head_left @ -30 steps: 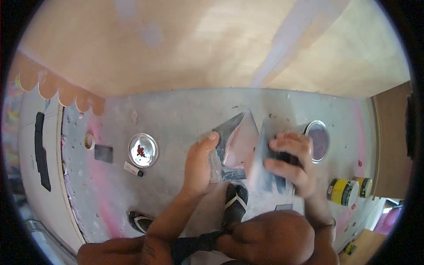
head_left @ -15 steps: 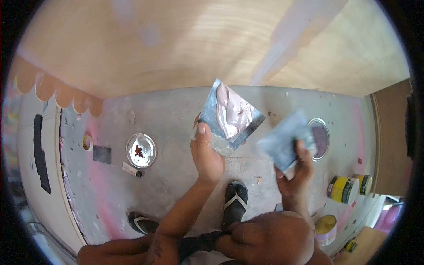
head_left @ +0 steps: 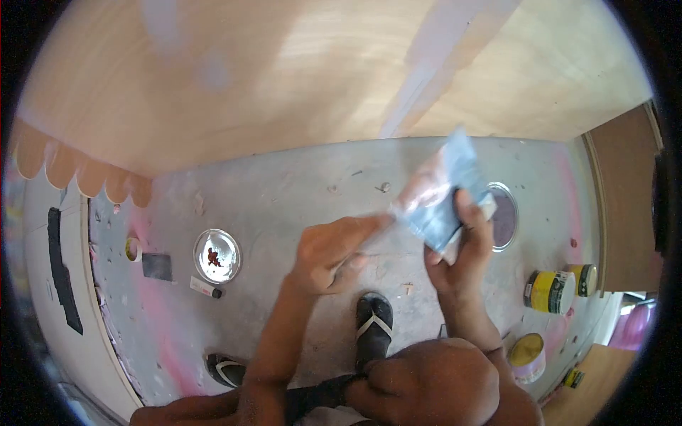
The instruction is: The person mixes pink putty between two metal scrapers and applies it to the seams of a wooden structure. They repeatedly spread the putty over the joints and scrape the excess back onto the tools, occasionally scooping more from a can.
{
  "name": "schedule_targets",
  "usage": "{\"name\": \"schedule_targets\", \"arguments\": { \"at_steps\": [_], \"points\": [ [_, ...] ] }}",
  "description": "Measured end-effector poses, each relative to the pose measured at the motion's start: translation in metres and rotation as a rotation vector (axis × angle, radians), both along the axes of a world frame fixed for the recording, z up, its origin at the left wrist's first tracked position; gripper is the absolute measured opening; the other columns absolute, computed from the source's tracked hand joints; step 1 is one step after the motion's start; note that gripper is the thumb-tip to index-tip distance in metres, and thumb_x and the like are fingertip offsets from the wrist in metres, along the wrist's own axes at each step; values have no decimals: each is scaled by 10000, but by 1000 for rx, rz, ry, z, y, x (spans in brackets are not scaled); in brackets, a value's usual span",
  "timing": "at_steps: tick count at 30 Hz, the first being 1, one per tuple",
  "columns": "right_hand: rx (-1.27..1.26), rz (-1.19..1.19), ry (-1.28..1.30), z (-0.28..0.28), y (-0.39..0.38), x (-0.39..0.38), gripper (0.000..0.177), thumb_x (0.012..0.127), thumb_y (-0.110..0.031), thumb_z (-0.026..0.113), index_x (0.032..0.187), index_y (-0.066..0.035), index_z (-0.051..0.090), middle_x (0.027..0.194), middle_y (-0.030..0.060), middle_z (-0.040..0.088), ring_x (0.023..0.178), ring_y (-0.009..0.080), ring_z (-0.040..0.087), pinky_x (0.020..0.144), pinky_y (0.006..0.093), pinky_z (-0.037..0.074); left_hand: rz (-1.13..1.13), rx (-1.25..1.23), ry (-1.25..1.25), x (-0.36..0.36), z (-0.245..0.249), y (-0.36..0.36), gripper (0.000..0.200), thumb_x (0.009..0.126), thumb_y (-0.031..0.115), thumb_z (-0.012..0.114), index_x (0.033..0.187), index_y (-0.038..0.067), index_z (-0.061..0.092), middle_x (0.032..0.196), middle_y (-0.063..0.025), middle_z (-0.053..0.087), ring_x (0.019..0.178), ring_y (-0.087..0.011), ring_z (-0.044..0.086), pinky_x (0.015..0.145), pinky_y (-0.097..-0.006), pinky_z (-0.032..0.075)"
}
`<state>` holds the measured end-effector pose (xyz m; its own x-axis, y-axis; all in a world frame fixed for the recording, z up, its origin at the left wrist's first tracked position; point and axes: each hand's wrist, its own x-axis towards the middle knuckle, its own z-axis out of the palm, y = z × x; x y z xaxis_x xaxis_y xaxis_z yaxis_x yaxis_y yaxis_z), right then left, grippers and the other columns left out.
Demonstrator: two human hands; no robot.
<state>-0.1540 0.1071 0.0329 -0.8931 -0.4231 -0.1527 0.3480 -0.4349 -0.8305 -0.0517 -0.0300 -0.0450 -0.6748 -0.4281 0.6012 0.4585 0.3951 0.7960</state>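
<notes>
My left hand (head_left: 328, 254) is closed on a thin flat putty spreader (head_left: 374, 231), now turned nearly edge-on, so its face is hidden. Its far edge meets a second metal putty spreader (head_left: 462, 165), which my right hand (head_left: 465, 248) grips from the right. On that second blade lies a smear of pale pink putty (head_left: 429, 182), blurred by motion. Both blades are in the air above the grey floor, in front of a wooden panel (head_left: 298, 92) that carries a greyish-purple filler streak (head_left: 426, 78).
On the floor at left are a round lid (head_left: 229, 260) with red-brown paste, a capped tube (head_left: 204, 286), a dark square sheet (head_left: 157, 267) and a tape roll (head_left: 133, 248). At right stand a round tin (head_left: 506, 216), yellow-black cans (head_left: 547, 291) and an open can (head_left: 527, 353).
My left spreader has tipped from face-up to edge-on and met the right one. The pink putty, earlier on the left blade, now shows on the right one.
</notes>
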Motion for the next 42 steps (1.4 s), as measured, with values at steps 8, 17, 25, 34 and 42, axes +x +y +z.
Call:
{"name": "schedule_targets", "arguments": {
  "at_steps": [8,17,25,34,42],
  "points": [
    [-295,815,1211,-10,26,-54,552,783,-188,700,1268,1,517,1261,194,542,1199,301,527,1019,431,405,-273,1488,101,-2,8,21,397,970,357,471,1158,16,549,1034,-99,654,898,-225,654,765,-383,548],
    [723,370,1987,25,30,-54,439,709,-118,673,1130,-208,589,1141,88,538,1067,267,541,906,403,463,-18,1153,-297,21,4,11,314,952,255,553,1072,-30,610,925,-37,635,788,-106,608,670,-251,503],
    [833,563,2465,77,15,-41,277,752,-229,590,1028,-251,603,1060,14,547,1039,179,549,872,305,468,-23,843,-392,25,41,14,357,991,238,496,1160,-55,611,922,-32,639,818,-76,557,732,-232,452],
    [846,764,2411,76,7,-43,290,751,-216,589,1041,-230,598,1068,38,552,1057,211,537,881,326,461,40,734,-426,34,51,17,361,998,225,476,1169,-61,615,861,-23,637,783,-65,537,707,-227,439],
    [761,550,2387,74,0,-40,294,741,-224,613,1034,-238,642,1109,36,554,1028,210,564,860,346,467,63,677,-442,37,53,17,370,998,224,475,1178,-71,609,845,-27,634,774,-70,536,690,-233,441]
  ]
}}
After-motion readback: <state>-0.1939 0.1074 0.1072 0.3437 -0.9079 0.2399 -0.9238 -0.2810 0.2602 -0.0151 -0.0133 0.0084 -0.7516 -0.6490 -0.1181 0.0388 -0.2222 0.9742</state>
